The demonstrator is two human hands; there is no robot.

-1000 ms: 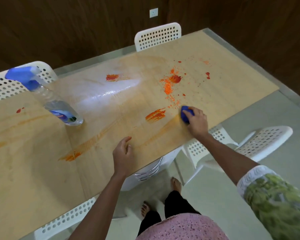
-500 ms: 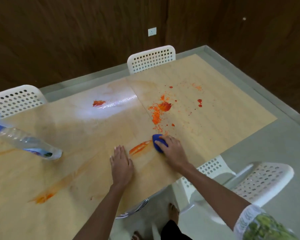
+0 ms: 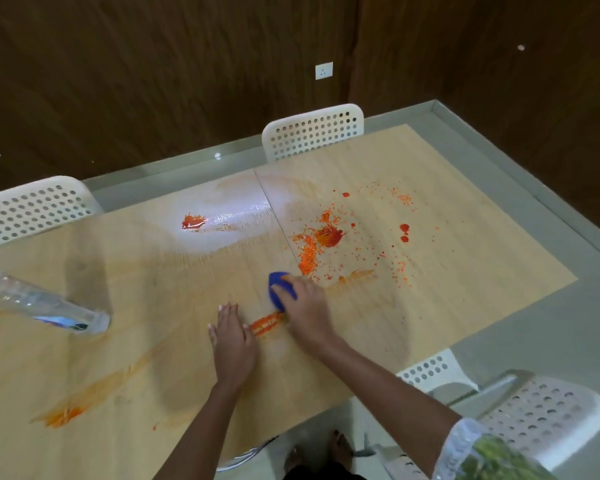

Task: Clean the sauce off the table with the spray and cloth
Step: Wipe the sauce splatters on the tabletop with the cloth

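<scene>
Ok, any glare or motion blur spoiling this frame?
Head view: bright glare on the wet patch of the table beside a red sauce blob; the spray bottle at left is streaked with motion blur; right hand and blue cloth slightly soft.

Pretty open tabletop [image 3: 465, 271] really, tons of bare wood right of the splatter and along the near left. Only real obstacle was the spray bottle [image 3: 49, 306] parked at the far left. The left hand [image 3: 232, 341] sat flat just beside the right hand [image 3: 305, 313], crowding the middle.
</scene>
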